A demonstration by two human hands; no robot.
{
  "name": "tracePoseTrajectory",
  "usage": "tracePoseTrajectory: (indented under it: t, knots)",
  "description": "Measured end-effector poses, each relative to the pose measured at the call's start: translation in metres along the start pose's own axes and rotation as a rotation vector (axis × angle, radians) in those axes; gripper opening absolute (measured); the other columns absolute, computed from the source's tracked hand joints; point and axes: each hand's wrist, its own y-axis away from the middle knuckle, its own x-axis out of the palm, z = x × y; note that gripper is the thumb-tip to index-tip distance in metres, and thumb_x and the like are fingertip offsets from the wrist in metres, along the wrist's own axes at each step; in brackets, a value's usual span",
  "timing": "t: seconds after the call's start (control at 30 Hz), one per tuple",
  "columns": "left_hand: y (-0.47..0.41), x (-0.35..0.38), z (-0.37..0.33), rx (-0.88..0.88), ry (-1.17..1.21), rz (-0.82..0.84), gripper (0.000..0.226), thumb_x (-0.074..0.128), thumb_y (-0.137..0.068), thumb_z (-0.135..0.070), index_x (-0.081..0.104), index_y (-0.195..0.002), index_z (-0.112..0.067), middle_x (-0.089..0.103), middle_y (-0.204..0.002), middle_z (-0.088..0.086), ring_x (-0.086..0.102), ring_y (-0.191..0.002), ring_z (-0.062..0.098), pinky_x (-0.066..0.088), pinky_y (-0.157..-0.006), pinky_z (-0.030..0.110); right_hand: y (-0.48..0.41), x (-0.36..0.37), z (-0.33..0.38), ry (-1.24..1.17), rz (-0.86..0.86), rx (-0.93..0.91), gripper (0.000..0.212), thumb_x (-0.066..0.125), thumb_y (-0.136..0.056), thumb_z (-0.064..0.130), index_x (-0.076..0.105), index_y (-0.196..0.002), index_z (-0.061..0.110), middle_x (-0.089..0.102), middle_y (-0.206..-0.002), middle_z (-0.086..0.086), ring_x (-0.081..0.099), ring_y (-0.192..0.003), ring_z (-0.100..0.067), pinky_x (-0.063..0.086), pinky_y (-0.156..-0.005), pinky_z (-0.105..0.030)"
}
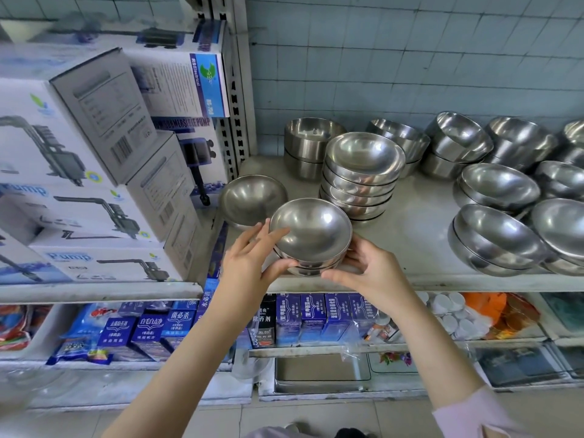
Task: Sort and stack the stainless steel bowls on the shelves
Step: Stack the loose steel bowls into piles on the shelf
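At shelf's front, both hands (243, 263) (368, 271) seemingly cup the bowl stack (311, 235).

Small nested stack of shiny steel bowls (311, 238), upright, at shelf (410, 222) front edge

hands: left (249, 260) and right (369, 270) grip small bowl stack (311, 238); shelf (410, 222) front edge; taller stack (363, 175) behind
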Motion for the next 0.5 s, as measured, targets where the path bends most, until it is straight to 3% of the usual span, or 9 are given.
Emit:
tracePoseTrajectory:
  t: [0.13, 0.2, 0.3, 0.4, 0.5]
  knots:
    - [-0.001, -0.003, 0.002, 0.035, 0.002, 0.01, 0.067, 0.028, -0.082, -0.08, 0.041, -0.135, -0.04, 0.05, -0.144, 0.012, 0.031, -0.141, 0.021, 0.035, -0.109, 0.058, 0.0, -0.001, 0.0, 0.0, 0.003, 0.009, 0.073, 0.089, -0.069, 0.028, 0.048, -0.129, 0.035, 0.058, -0.109, 0.033, 0.055, -0.097, 0.028, 0.043, -0.082, 0.001]
    - [-0.002, -0.01, 0.002, 0.064, 0.008, -0.031, 0.071, 0.032, -0.086, -0.074, 0.039, -0.145, -0.034, 0.045, -0.149, 0.011, 0.027, -0.141, 0.018, 0.029, -0.114, 0.05, 0.001, -0.001, 0.001, 0.005, 0.01, 0.014, 0.076, 0.089, -0.068, 0.03, 0.049, -0.133, 0.033, 0.058, -0.111, 0.032, 0.056, -0.099, 0.026, 0.043, -0.084, 0.001]
    - [-0.015, -0.027, 0.015, 0.058, -0.093, -0.127, 0.057, 0.045, -0.096, -0.05, 0.041, -0.146, -0.023, 0.041, -0.151, 0.008, 0.026, -0.14, 0.02, 0.021, -0.114, 0.038, 0.0, -0.002, 0.0, 0.003, 0.016, 0.032, 0.08, 0.09, -0.066, 0.034, 0.052, -0.137, 0.028, 0.063, -0.113, 0.027, 0.059, -0.105, 0.02, 0.046, -0.088, -0.004]
    - [-0.036, -0.031, 0.041, -0.021, -0.27, -0.052, 0.033, 0.059, -0.096, -0.027, 0.065, -0.127, -0.018, 0.046, -0.148, 0.008, 0.027, -0.143, 0.034, 0.025, -0.117, 0.045, 0.0, -0.003, 0.0, -0.016, 0.024, 0.052, 0.082, 0.09, -0.062, 0.039, 0.055, -0.135, 0.026, 0.067, -0.115, 0.022, 0.062, -0.108, 0.012, 0.05, -0.097, -0.015]
    - [-0.047, -0.028, 0.055, -0.037, -0.272, -0.021, 0.018, 0.066, -0.091, -0.021, 0.076, -0.098, -0.009, 0.061, -0.133, 0.013, 0.034, -0.138, 0.041, 0.014, -0.114, 0.026, 0.0, -0.003, 0.0, -0.045, 0.03, 0.064, 0.098, 0.089, -0.051, 0.057, 0.056, -0.136, 0.021, 0.07, -0.122, 0.012, 0.065, -0.113, 0.0, 0.051, -0.104, -0.033]
